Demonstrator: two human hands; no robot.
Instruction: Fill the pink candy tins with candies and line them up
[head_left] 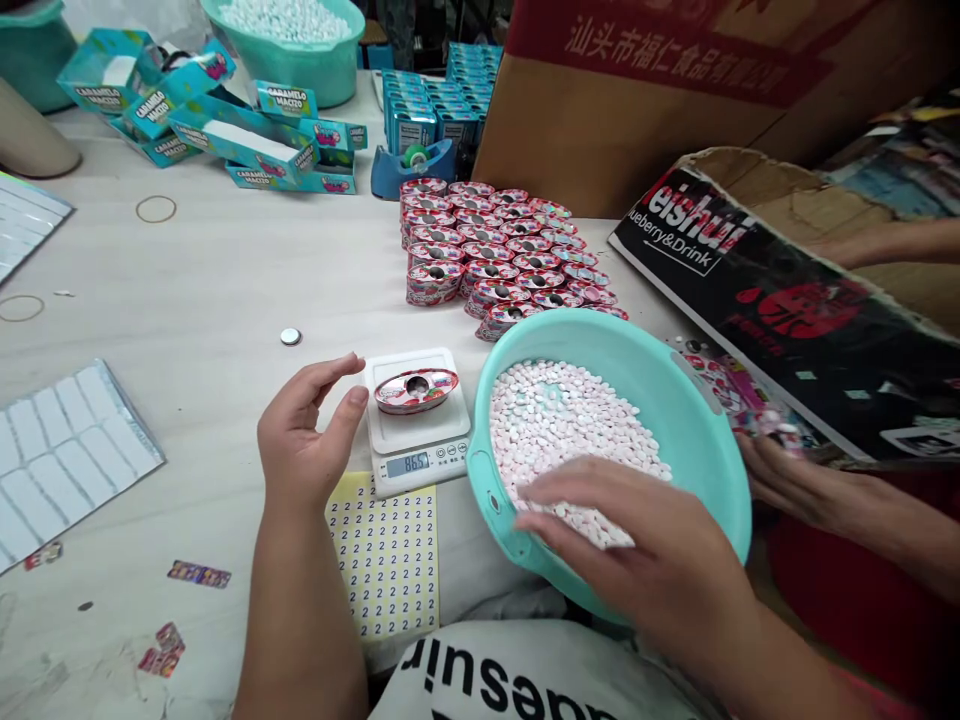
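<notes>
A white digital scale [390, 436] carries an oval red-and-white container [405, 402] with a round dark hole in its top; the display appears to read 86.5. To the left of the scale is my left hand [306, 432], thumb and fingers apart, holding nothing. My right hand [652, 545] hovers over the near side of a turquoise basin [709, 480], its fingers curved and thumb apart. Small pale pink-white candies [570, 430] lie in the basin. I see nothing held in that hand. A yellow sheet of "2" stickers [390, 570] lies below the scale.
Rows of similar oval containers [487, 250] stand behind the basin. A large cardboard box [570, 130] and a black printed carton [720, 260] border the right side. Another person's hand [810, 485] is beside the basin. Blue display boxes [255, 145] lie at back left.
</notes>
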